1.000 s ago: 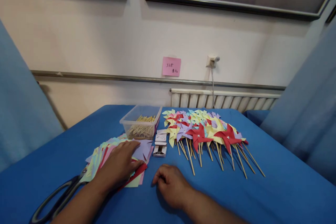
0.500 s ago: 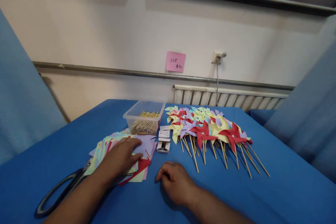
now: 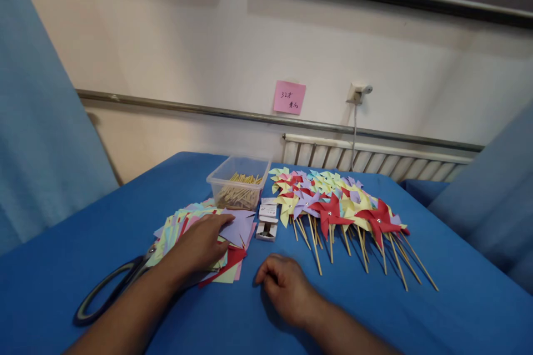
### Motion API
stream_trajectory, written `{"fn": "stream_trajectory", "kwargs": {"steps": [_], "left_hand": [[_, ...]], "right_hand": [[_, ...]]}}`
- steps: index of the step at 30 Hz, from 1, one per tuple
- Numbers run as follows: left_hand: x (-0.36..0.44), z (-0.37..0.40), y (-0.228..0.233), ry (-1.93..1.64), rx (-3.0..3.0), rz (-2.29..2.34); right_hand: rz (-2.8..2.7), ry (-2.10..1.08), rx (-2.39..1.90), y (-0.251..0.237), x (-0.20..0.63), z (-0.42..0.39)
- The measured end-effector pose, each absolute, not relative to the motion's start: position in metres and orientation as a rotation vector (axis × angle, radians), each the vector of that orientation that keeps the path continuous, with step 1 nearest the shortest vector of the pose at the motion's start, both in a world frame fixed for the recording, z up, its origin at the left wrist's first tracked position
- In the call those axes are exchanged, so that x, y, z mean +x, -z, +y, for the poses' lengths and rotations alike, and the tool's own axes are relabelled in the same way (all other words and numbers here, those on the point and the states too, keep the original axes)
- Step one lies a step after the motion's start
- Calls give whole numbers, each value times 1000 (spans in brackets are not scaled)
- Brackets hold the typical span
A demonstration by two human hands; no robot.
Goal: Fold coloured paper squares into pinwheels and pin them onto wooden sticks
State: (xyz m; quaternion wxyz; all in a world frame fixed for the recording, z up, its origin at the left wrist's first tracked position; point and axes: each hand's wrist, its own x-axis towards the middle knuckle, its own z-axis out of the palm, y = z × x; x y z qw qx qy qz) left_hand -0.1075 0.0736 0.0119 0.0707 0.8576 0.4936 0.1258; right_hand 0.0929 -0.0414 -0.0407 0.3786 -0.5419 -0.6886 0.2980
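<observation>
My left hand (image 3: 204,241) lies over a stack of coloured paper sheets (image 3: 172,233), its thumb apart from the fingers. Its fingertips touch a purple paper sheet (image 3: 239,225) with slits cut at its corners. A red sheet (image 3: 231,262) pokes out below the thumb. Loosely curled into a fist, my right hand (image 3: 287,291) rests on the blue cloth with nothing visible in it. Scissors (image 3: 109,288) with dark handles lie left of my left forearm, their blades hidden by the paper. A small open white box (image 3: 266,228) stands between the paper and the pinwheels.
A clear plastic tub (image 3: 214,182) of wooden sticks (image 3: 241,191) stands behind the paper. Many paper pinwheels (image 3: 331,212) on sticks lie to the right. The blue-covered table (image 3: 358,310) meets a wall with a radiator (image 3: 375,158). Blue curtains (image 3: 45,122) hang at both sides.
The whole view has shifted, so the table's things appear a little farther right. My left hand stays on the paper and my right hand stays curled on the cloth.
</observation>
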Motion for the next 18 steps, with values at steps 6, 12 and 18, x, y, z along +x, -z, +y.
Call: {"fn": "stream_trajectory", "kwargs": {"steps": [6, 12, 18], "left_hand": [[-107, 73, -12, -392, 2571, 1499], [-105, 72, -14, -433, 2586, 1485], [-104, 74, -21, -495, 2534, 1493]], "right_hand": [[-1766, -753, -1370, 43, 93, -41], [-1760, -744, -1337, 45, 93, -41], [-1758, -750, -1340, 47, 93, -40]]}}
